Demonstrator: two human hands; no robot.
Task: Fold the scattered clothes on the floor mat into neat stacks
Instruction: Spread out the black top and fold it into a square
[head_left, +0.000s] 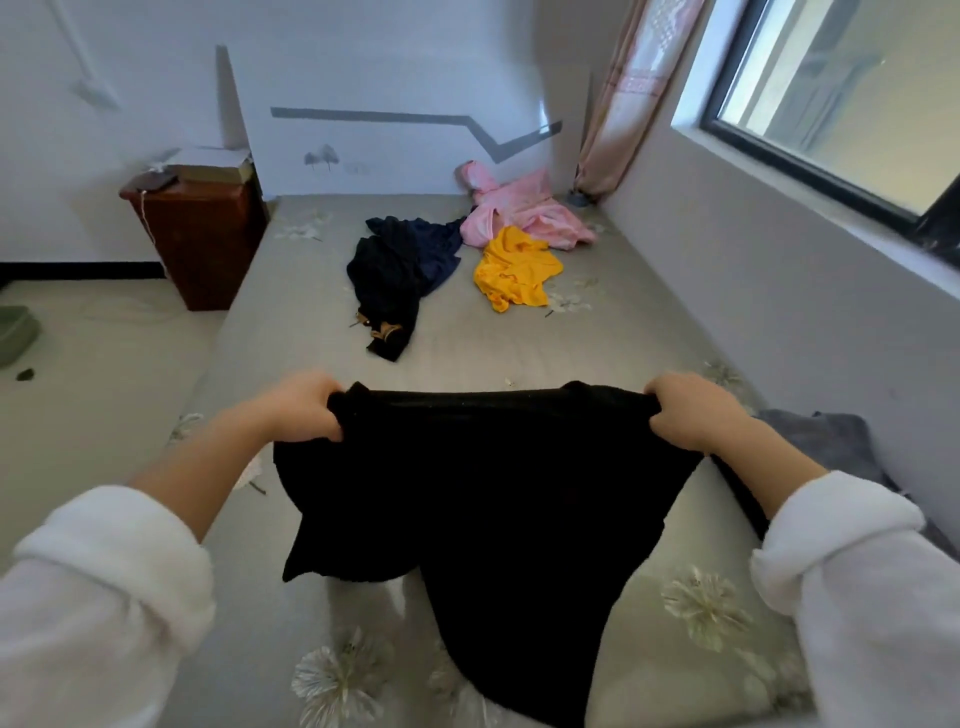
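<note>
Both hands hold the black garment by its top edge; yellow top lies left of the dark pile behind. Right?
No. The head view shows the yellow top right of the dark pile. The left hand and right hand do hold the black garment by its top edge.

Black top (483, 467), yellow (517, 267) & pink (524, 210) clothes, grey floral mat (623, 353), white sleeves (119, 561).

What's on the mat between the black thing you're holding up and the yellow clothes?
Nothing much: the head view shows bare grey mat between the black garment and the yellow garment. The dark clothes pile lies off to the left.
</note>
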